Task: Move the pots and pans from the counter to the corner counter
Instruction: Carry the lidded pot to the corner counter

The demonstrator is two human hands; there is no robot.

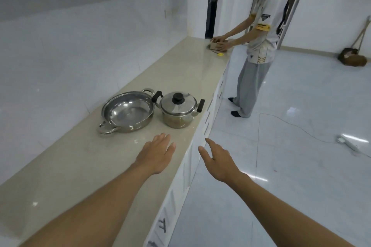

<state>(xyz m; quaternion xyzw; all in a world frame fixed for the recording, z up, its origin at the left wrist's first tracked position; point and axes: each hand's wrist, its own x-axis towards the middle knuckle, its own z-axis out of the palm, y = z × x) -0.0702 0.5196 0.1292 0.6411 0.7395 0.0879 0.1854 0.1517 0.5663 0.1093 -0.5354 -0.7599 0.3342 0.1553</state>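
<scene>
I see a shiny steel pan [128, 111] and lidded steel pot [178, 111] with matt black knob, on a smooth beige counter [180, 66]; the floor [291, 116] is glossy.

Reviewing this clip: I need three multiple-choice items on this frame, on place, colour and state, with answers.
1. Relative to the shallow pan, the lidded pot stands: A) inside it B) to its right, by the counter edge C) on the floor.
2. The pot's knob is: A) black B) red C) white.
3. The left hand and right hand: A) grip handles B) lift the lid C) are open, holding nothing.
Answers: B, pot sits beside the pan; A, knob is dark; C, fingers uncurled, short of both.
</scene>
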